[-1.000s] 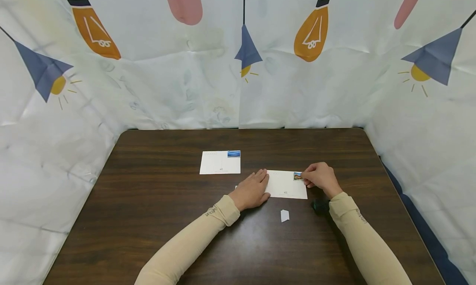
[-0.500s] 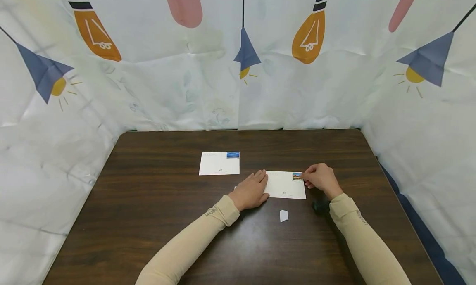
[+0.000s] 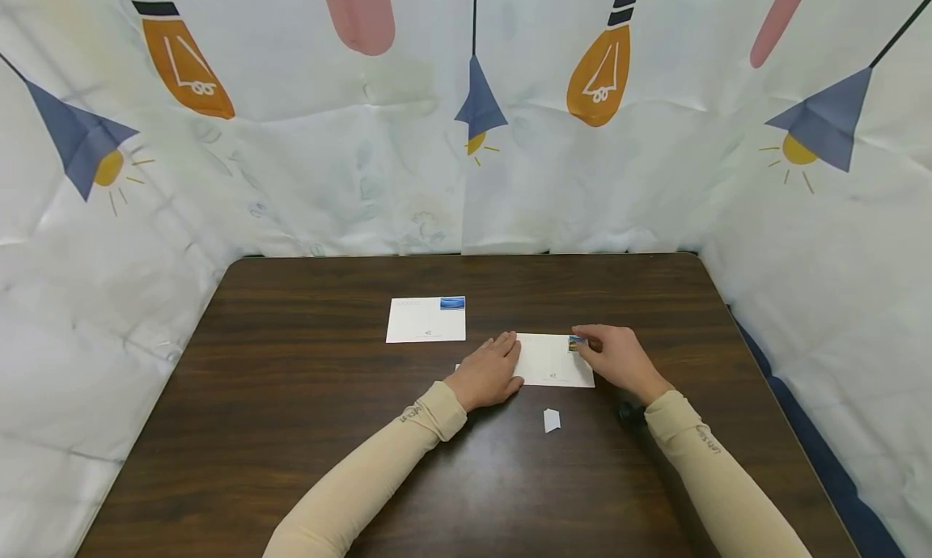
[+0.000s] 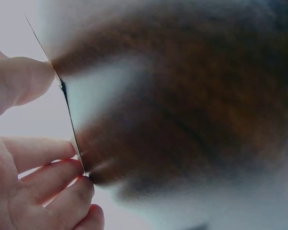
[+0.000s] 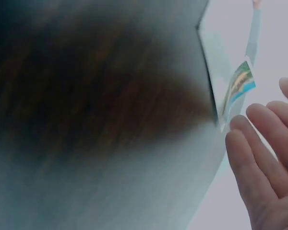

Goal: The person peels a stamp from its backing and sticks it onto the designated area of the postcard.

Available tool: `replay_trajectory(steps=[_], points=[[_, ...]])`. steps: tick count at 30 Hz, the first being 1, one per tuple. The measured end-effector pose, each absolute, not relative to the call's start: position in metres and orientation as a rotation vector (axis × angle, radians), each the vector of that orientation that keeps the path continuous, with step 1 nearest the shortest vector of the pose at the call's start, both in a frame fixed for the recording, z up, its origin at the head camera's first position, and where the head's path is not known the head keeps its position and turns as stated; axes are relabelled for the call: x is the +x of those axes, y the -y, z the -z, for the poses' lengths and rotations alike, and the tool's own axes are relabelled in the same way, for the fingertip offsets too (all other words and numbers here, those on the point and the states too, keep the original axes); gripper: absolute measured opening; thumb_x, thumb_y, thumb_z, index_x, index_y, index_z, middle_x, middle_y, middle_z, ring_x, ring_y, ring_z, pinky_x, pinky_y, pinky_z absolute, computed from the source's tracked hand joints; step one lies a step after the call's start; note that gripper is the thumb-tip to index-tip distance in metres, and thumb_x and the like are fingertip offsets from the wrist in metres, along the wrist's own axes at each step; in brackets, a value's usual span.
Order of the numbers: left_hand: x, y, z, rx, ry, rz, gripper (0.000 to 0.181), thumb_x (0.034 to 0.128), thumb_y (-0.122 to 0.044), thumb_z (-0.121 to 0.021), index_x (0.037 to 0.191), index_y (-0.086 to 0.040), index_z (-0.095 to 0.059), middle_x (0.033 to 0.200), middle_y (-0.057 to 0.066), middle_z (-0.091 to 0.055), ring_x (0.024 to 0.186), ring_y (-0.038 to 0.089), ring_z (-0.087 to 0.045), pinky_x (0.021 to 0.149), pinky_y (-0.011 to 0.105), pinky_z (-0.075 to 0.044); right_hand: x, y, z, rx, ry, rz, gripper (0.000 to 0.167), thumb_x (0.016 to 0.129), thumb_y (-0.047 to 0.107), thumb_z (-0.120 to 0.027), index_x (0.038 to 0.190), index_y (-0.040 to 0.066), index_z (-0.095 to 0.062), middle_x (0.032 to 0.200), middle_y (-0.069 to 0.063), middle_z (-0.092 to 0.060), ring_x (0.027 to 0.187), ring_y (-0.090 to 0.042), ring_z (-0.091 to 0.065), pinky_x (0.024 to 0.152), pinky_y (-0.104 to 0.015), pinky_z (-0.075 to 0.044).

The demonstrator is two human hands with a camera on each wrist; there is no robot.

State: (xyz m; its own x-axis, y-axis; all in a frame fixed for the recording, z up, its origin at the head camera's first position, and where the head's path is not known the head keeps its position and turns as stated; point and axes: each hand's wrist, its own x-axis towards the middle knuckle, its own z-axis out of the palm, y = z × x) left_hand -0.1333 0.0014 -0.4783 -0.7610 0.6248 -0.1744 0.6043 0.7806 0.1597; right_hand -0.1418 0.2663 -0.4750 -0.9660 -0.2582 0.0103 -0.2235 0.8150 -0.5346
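Observation:
A white postcard (image 3: 542, 365) lies on the dark wooden table (image 3: 291, 445). My left hand (image 3: 486, 372) rests on the card's left part with straight fingers, covering some of it. A small colourful picture stamp (image 3: 574, 344) sits at the card's upper right corner. My right hand (image 3: 619, 357) is over that corner, its fingers and thumb partly covering the stamp in the head view. In the right wrist view the stamp (image 5: 240, 85) shows on the card, slightly curved, and the right fingers (image 5: 252, 167) are loosely extended beside it, thumb apart.
Farther back lies a second white postcard (image 3: 418, 323) with a blue stamp (image 3: 452, 303) at its upper right. A small white paper piece (image 3: 552, 420) lies in front of the first card. A patterned white curtain (image 3: 349, 178) stands behind the table.
My right hand has let go of the stamp's right edge and shifted left over it, fingers now spread from the thumb. The left hand stays on the card.

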Motion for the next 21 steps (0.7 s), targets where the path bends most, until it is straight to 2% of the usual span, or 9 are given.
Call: replay_trajectory(steps=[1, 3, 4, 5, 7, 8, 10, 15, 21], points=[[-0.134, -0.001, 0.479, 0.962, -2.754, -0.139, 0.063, 0.1055, -0.037, -0.057, 0.153, 0.003, -0.046, 0.165, 0.017, -0.041, 0.156, 0.029, -0.040, 0.128, 0.041, -0.036, -0.141, -0.265, 0.475, -0.424, -2.927, 0.817, 0.037, 0.098, 0.018, -0.069, 0.132, 0.004, -0.070, 0.083, -0.010, -0.073, 0.058, -0.015, -0.055, 0.055, -0.027, -0.048], [-0.134, -0.001, 0.479, 0.963, -2.757, -0.141, 0.063, 0.1054, -0.038, -0.057, 0.153, 0.002, -0.046, 0.165, 0.017, -0.041, 0.155, 0.029, -0.040, 0.128, 0.041, -0.036, -0.138, -0.263, 0.475, -0.481, -2.909, 0.756, 0.043, 0.098, 0.018, -0.069, 0.137, 0.003, -0.066, 0.090, -0.013, -0.075, 0.051, -0.009, -0.037, 0.053, -0.024, -0.037], [-0.134, -0.001, 0.479, 0.960, -2.754, -0.144, 0.063, 0.1056, -0.038, -0.057, 0.154, 0.002, -0.045, 0.165, 0.017, -0.040, 0.156, 0.029, -0.039, 0.128, 0.041, -0.036, -0.137, -0.262, 0.476, -0.513, -2.906, 0.729, 0.045, 0.097, 0.018, -0.069, 0.139, 0.001, -0.065, 0.094, -0.016, -0.076, 0.050, -0.011, -0.043, 0.053, -0.026, -0.042], [-0.134, -0.002, 0.479, 0.961, -2.756, -0.144, 0.063, 0.1056, -0.038, -0.057, 0.153, 0.002, -0.046, 0.165, 0.017, -0.041, 0.156, 0.029, -0.039, 0.128, 0.041, -0.036, -0.136, -0.262, 0.477, -0.542, -2.905, 0.709, 0.047, 0.097, 0.018, -0.070, 0.140, 0.000, -0.064, 0.107, -0.018, -0.078, 0.053, -0.014, -0.053, 0.058, -0.028, -0.050], [-0.134, -0.001, 0.479, 0.960, -2.754, -0.146, 0.063, 0.1058, -0.038, -0.056, 0.154, 0.002, -0.045, 0.166, 0.017, -0.040, 0.156, 0.029, -0.039, 0.128, 0.041, -0.036, -0.133, -0.261, 0.478, -0.584, -2.902, 0.668, 0.049, 0.096, 0.018, -0.071, 0.141, -0.001, -0.062, 0.130, -0.022, -0.072, 0.075, -0.026, -0.073, 0.074, -0.038, -0.062], [-0.134, -0.001, 0.479, 0.960, -2.755, -0.146, 0.063, 0.1059, -0.038, -0.056, 0.154, 0.002, -0.045, 0.166, 0.017, -0.040, 0.156, 0.029, -0.039, 0.128, 0.041, -0.036, -0.133, -0.261, 0.479, -0.603, -2.907, 0.642, 0.050, 0.096, 0.018, -0.071, 0.141, -0.001, -0.062, 0.140, -0.024, -0.066, 0.092, -0.031, -0.077, 0.083, -0.043, -0.063], [-0.134, -0.001, 0.478, 0.961, -2.756, -0.144, 0.063, 0.1060, -0.038, -0.056, 0.154, 0.001, -0.045, 0.166, 0.016, -0.040, 0.156, 0.028, -0.039, 0.128, 0.041, -0.036, -0.132, -0.261, 0.481, -0.623, -2.911, 0.584, 0.051, 0.096, 0.020, -0.072, 0.141, -0.001, -0.061, 0.143, -0.024, -0.064, 0.123, -0.040, -0.069, 0.099, -0.053, -0.059], [-0.133, 0.000, 0.478, 0.972, -2.768, -0.118, 0.063, 0.1061, -0.039, -0.056, 0.154, 0.000, -0.046, 0.166, 0.016, -0.041, 0.156, 0.028, -0.039, 0.128, 0.041, -0.036, -0.128, -0.257, 0.481, -0.632, -2.891, 0.443, 0.057, 0.098, 0.030, -0.071, 0.145, -0.001, -0.058, 0.152, -0.024, -0.055, 0.135, -0.042, -0.060, 0.107, -0.057, -0.053], [-0.131, 0.000, 0.477, 0.977, -2.775, -0.043, 0.063, 0.1070, -0.041, -0.052, 0.155, -0.001, -0.045, 0.166, 0.015, -0.041, 0.157, 0.026, -0.038, 0.128, 0.040, -0.035, -0.118, -0.252, 0.479, -0.663, -2.844, 0.247, 0.085, 0.098, 0.057, -0.063, 0.156, -0.002, -0.041, 0.163, -0.025, -0.040, 0.149, -0.041, -0.045, 0.115, -0.057, -0.047]])
